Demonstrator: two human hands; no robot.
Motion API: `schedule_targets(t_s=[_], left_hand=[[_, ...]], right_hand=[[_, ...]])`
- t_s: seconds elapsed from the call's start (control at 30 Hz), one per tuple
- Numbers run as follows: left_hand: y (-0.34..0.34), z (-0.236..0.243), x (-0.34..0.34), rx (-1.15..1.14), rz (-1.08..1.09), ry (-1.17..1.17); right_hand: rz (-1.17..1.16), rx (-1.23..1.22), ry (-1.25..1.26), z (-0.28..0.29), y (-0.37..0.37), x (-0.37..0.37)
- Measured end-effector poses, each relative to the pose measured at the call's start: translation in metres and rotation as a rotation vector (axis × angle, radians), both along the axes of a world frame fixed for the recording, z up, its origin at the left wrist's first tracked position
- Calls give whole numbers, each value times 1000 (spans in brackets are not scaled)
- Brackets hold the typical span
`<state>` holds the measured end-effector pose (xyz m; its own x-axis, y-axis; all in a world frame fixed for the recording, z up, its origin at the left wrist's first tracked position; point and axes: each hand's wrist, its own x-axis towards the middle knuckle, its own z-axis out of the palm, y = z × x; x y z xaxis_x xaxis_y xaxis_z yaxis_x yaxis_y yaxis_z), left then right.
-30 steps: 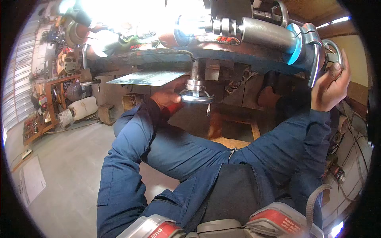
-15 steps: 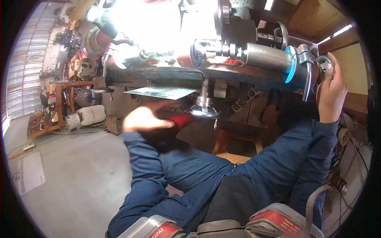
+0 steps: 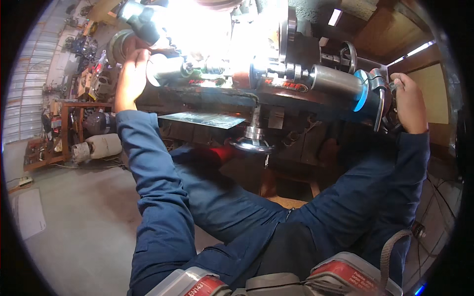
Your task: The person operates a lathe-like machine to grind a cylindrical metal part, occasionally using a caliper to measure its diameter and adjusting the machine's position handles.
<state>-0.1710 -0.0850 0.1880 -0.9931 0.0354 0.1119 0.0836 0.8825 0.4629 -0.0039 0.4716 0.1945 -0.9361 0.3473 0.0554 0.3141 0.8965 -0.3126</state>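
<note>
Both my hands are at opposite ends of a long bench machine with metal cylinders along it. At the left end, my left hand (image 3: 131, 76) has its fingers curled behind a bright round end piece (image 3: 165, 69), beside a round wheel (image 3: 116, 47); what they grip is hidden. My right hand (image 3: 411, 103) closes its fingers on a small metal handwheel (image 3: 391, 116) at the right end, partly covered by the hand. Next to it are a metal lever (image 3: 381, 109) and a blue ring (image 3: 361, 91) around a grey cylinder (image 3: 333, 81).
A flat metal sheet (image 3: 207, 119) juts from the machine's front, left of a chrome handwheel (image 3: 252, 144). Strong glare hides the machine's upper middle. On the left stand a wooden rack (image 3: 64, 130) and a pale canister (image 3: 98, 147). Cables (image 3: 444, 197) hang at right.
My left hand has moved up and left, from near the metal sheet to the machine's left end. My right hand has stayed at the right end, its fingers shifting slightly. The view has tilted a little.
</note>
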Motion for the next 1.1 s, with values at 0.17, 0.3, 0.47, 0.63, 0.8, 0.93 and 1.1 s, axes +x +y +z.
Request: schedule_targets(t_s=[0.17, 0.3, 0.47, 0.63, 0.8, 0.93, 1.1], left_hand=[[-2, -4, -5, -19, -79, 71], [-12, -11, -11, -37, -121, 151], [-10, -4, -7, 36, -71, -1], [-6, -7, -9, -12, -67, 21], [-16, -12, -8, 87, -114, 45], [-11, -8, -6, 146, -137, 10], [-19, -15, -14, 185, -108, -81]], right_hand=[[73, -221, -129, -10, 30, -16], [197, -228, -292, -8, 38, -38], [214, -239, -293, -26, 56, -41], [29, 142, -13, -5, 10, 4], [-41, 48, 334, -24, -20, 33], [-52, -40, 433, -25, -30, 40], [-95, -26, 89, -2, -18, 14]])
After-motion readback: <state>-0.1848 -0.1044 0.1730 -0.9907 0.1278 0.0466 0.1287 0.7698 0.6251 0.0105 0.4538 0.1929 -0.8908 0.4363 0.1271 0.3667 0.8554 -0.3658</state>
